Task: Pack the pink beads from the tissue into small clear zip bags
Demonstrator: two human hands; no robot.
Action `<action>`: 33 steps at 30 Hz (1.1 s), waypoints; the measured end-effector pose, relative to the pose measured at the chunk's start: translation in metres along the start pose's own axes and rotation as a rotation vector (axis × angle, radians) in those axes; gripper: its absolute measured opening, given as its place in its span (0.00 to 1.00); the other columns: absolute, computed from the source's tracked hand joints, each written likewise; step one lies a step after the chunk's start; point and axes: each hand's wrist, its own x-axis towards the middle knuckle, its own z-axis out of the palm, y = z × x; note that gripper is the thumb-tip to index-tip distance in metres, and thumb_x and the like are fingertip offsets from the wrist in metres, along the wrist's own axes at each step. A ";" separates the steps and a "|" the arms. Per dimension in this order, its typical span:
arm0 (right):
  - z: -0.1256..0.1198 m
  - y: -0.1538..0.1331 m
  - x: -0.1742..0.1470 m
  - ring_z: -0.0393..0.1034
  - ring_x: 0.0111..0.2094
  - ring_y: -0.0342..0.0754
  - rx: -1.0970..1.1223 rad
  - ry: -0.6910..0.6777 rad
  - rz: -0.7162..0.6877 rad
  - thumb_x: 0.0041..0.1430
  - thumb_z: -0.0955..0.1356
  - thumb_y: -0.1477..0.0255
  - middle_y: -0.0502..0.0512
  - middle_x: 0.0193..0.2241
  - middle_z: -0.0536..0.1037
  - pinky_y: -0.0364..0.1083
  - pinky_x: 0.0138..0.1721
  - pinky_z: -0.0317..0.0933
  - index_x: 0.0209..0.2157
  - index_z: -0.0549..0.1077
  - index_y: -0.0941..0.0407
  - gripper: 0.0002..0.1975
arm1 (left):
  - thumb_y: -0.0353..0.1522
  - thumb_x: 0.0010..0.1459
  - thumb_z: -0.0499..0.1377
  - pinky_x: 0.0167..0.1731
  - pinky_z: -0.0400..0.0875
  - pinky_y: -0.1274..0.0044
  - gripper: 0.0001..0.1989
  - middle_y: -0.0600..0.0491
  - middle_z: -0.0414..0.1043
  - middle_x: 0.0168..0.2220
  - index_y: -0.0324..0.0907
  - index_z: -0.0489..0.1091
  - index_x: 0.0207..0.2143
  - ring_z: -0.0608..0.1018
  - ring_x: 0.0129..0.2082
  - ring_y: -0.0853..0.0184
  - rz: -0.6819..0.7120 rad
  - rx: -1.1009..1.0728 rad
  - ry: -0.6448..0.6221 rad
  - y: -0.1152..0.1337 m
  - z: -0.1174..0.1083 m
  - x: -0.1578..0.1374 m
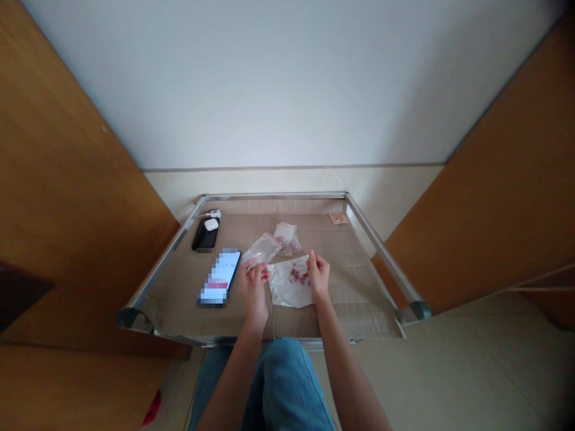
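A white tissue-like sheet lies in front of me, with small pink and green dried bits scattered on its right half. At its right edge is my right hand, fingers curled and thumb pressed against them; whatever is pinched there is too small to make out. My left hand, slightly blurred, is at the sheet's left edge, with its fingers bent closed at the near end of a clear plastic bag. Just beyond the sheet rests another clear bag with pale and pinkish contents.
Left of my hands lies a lit phone. Behind it are a black flat device, a white earbud case and a white plug. A small brown packet lies back right. Metal rails edge the cardboard-covered surface.
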 end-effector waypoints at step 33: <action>0.003 -0.006 -0.002 0.67 0.32 0.47 -0.343 -0.202 -0.228 0.56 0.61 0.60 0.56 0.29 0.75 0.44 0.36 0.57 0.25 0.74 0.57 0.18 | 0.30 0.55 0.56 0.19 0.73 0.79 0.10 0.52 0.73 0.32 0.39 0.61 0.40 0.74 0.17 0.75 -0.470 0.095 -0.114 -0.005 -0.020 -0.011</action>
